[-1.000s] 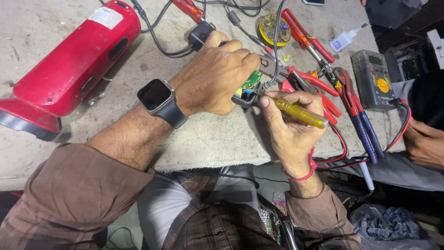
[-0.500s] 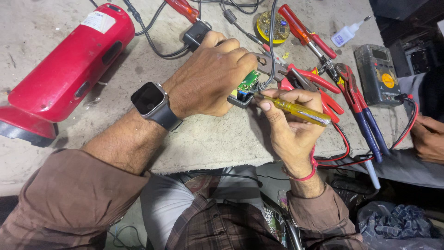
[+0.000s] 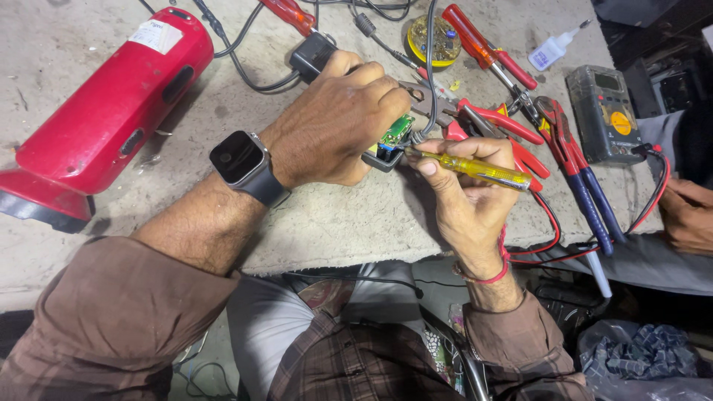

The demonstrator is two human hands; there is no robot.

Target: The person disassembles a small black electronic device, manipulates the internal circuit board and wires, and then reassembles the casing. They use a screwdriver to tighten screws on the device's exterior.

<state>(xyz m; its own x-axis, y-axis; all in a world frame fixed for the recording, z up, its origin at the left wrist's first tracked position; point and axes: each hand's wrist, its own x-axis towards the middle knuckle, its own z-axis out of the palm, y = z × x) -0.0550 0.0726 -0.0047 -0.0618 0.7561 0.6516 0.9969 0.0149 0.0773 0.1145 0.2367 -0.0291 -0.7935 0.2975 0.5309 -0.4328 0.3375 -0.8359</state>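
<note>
Your left hand (image 3: 338, 122) is closed over one small dark housing (image 3: 382, 157) holding one green circuit board (image 3: 399, 131), pressed to the bench top (image 3: 334, 215). A dark square watch (image 3: 239, 160) sits on that wrist.

Your right hand (image 3: 464, 197) is clamped on one yellow-handled screwdriver (image 3: 475, 168); its tip meets the board, just beside your left fingertips.

Count, beyond your right hand: two red-handled pliers (image 3: 505, 126), one red-and-blue cutter (image 3: 575, 167), one long red-handled tool (image 3: 486, 44), one grey multimeter (image 3: 605, 111) with a yellow round dial and red leads (image 3: 653, 193), one small clear squeeze bottle (image 3: 553, 50), one round yellow tin (image 3: 434, 41).

Beyond your left hand: one black adapter (image 3: 312, 53) with cables. Well outside your left wrist: one large red torch (image 3: 111, 111), with a white rectangular label (image 3: 157, 35) near its far end.

At the far right edge, one other person's hand (image 3: 687, 215) rests by the leads.
</note>
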